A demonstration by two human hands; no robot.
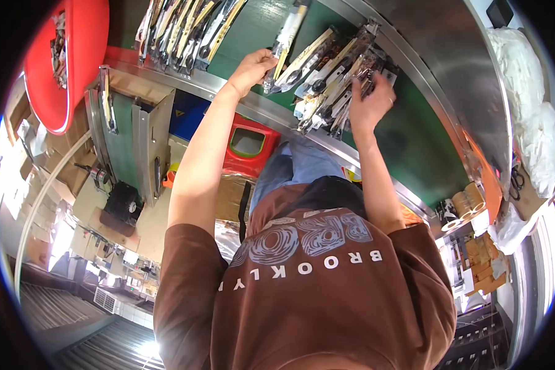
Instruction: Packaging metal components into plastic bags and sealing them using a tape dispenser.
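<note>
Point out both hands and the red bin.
left hand (253, 69), head view, back of the hand
right hand (371, 103), head view, back of the hand
red bin (86, 43), head view, outer wall

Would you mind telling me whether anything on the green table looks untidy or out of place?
Yes: the packs under both hands lie in a loose, crisscrossed heap, unlike the tidy overlapping row further along the green table. The left hand grips one pack; the right hand rests on the heap.

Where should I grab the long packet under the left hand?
Probably at its near end, where the left hand already pinches the long packet. It lies alone on the green table, apart from the fanned packet pile, so come from the table's edge.
</note>
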